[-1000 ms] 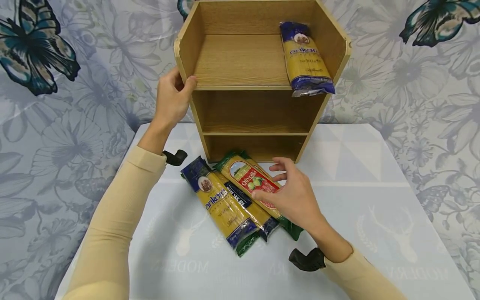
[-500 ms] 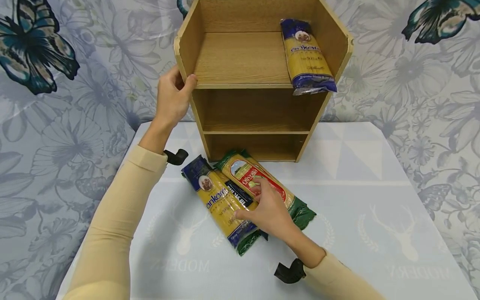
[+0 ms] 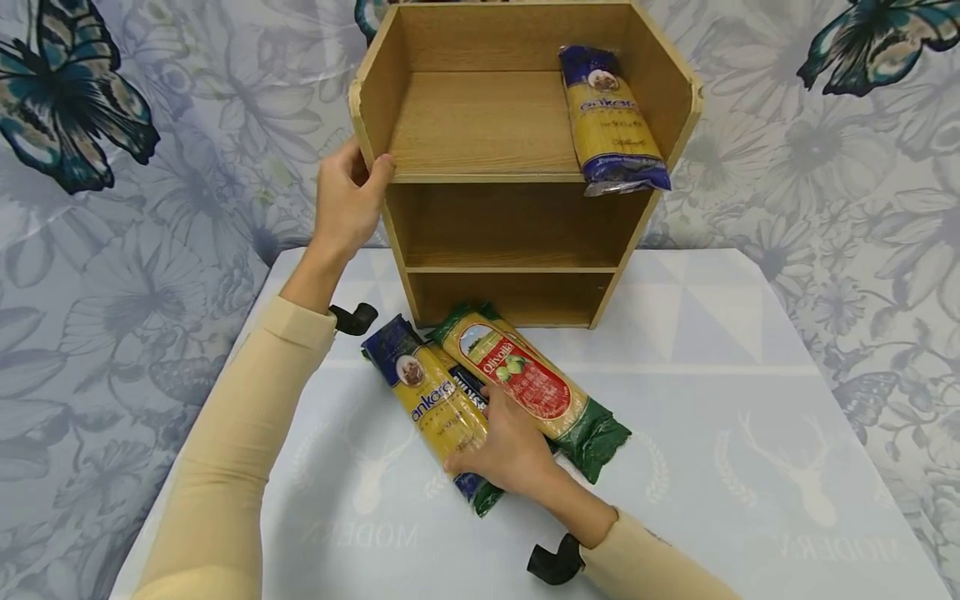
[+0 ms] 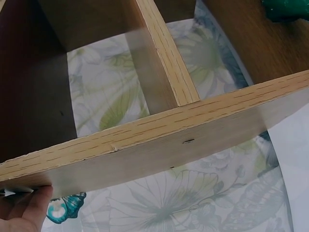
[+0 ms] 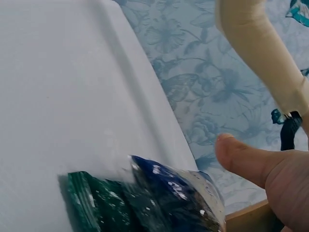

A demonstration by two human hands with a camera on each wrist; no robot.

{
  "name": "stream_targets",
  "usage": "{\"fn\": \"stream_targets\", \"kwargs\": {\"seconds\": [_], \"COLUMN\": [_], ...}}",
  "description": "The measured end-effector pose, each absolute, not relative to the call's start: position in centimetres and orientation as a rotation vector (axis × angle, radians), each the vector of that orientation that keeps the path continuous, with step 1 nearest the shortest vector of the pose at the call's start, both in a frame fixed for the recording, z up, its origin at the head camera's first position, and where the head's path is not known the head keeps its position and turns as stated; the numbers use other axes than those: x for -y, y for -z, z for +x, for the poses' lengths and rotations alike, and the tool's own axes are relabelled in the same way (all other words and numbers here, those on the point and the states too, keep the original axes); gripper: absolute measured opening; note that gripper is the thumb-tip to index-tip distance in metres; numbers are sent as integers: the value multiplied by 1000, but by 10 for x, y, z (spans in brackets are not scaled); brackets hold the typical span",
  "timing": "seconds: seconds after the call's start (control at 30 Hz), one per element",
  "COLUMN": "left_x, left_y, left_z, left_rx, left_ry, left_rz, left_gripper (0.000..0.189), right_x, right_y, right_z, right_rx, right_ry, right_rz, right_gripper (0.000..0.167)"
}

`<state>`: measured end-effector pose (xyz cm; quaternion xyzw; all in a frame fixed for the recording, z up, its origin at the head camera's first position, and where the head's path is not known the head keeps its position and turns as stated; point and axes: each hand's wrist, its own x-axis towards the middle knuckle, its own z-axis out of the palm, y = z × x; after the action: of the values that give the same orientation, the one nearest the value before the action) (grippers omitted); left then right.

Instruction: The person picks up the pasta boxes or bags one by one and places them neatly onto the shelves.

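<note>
My left hand (image 3: pixel 347 200) grips the left side panel of a wooden shelf unit (image 3: pixel 487 177), its thumb at the front edge. In the left wrist view, fingers (image 4: pixel 36 208) lie against the panel's outer face. My right hand (image 3: pixel 510 446) reaches over a yellow and blue ankara pasta pack (image 3: pixel 431 392) on the table, thumb at its left edge. In the right wrist view that thumb (image 5: pixel 246 162) is straight and apart from the pack's blue end (image 5: pixel 169 193). Beside it lie a dark-labelled pasta pack (image 3: pixel 468 385), partly hidden, and a green-ended Olivoila pack (image 3: pixel 525 375).
Another ankara pack (image 3: pixel 611 117) lies at the right of the upper shelf, its end over the front edge. A green pack end (image 3: pixel 487 498) shows under the near ankara pack. The white-covered table (image 3: pixel 720 433) meets a floral backdrop (image 3: pixel 810 167).
My right hand has moved left from the Olivoila pack to the ankara pack. The Olivoila pack's near end has swung right. My left hand stays on the shelf unit.
</note>
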<state>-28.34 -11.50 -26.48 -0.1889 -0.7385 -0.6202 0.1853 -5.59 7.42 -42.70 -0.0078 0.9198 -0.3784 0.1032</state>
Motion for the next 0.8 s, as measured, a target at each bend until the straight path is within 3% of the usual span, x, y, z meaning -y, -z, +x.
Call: {"fn": "stream_targets", "kwargs": {"seconds": [0.17,0.43,0.63,0.8], "left_x": [116,116,117,116], "left_y": [264,262,263,264], "left_z": [-281,-280,-280,-281], "left_rx": [2097,2106,2090,2093], "left_ry": [1731,1725,1737,1764], "left_rz": [-519,-504,-521,-517], "left_gripper": [30,32,31,30], "right_x": [-64,-60,-62,-69], "right_y": [433,435,434,436], "right_z": [-51,-54,-62,-71], "right_rx": [-2870,-2975,-2898,-2729], "right_ry": [860,653,712,863], "right_rz": [-97,-152,-146,-144], "right_gripper": [114,92,93,83]}}
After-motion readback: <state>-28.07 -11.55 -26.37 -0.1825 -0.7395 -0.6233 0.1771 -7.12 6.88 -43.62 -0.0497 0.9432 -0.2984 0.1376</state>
